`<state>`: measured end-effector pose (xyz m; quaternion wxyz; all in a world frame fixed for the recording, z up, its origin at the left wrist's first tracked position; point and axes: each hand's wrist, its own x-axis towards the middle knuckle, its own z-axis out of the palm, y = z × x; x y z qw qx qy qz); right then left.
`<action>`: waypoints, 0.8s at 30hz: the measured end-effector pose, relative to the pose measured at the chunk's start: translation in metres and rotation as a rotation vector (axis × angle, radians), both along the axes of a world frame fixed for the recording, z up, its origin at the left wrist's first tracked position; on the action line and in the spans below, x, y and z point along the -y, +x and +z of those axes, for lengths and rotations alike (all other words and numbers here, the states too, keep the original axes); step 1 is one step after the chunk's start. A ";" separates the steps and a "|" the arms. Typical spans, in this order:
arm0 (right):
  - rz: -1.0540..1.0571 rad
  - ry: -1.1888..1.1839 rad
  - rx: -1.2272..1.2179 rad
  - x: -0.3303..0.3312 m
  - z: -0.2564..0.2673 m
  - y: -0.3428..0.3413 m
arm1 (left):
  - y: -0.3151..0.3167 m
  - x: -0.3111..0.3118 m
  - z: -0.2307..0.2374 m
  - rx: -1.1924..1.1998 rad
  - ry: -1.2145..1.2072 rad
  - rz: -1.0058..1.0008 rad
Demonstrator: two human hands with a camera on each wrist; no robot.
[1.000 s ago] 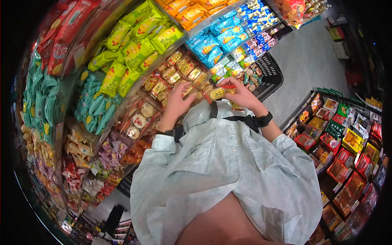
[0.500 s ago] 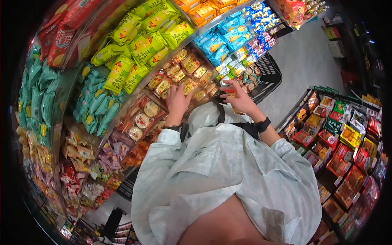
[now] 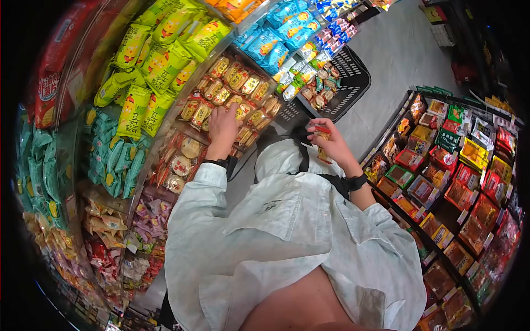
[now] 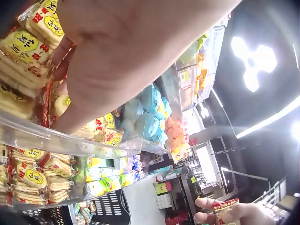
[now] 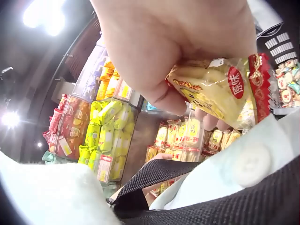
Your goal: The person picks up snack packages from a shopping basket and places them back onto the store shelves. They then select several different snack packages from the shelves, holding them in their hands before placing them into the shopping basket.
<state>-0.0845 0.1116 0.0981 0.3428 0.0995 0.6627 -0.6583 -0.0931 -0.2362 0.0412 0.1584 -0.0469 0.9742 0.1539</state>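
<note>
My left hand reaches into a clear-walled bin of small cracker packets, clear wrappers with red and yellow print. In the left wrist view its thumb and fingers go down among the packets, beside a red wrapper edge. The fingertips are hidden there, and I cannot tell whether they pinch a packet. Out to the right, in front of the body, my right hand holds one cracker packet with a red crimped end. The right wrist view shows the thumb and fingers curled around this packet.
Below the bin stands a black basket beside more wrapped snacks. Yellow-green bags and blue bags fill neighbouring bins, with clear dividers between. A rack of boxed and bagged snacks stands on the right across the grey floor.
My hands have drawn apart. The left hand has moved left and into the cracker bin; the right hand has drawn away from the shelf, keeping its packet.
</note>
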 end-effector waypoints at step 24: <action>0.181 -0.444 0.090 -0.141 0.001 0.013 | 0.082 -0.280 0.102 -0.119 0.592 -0.063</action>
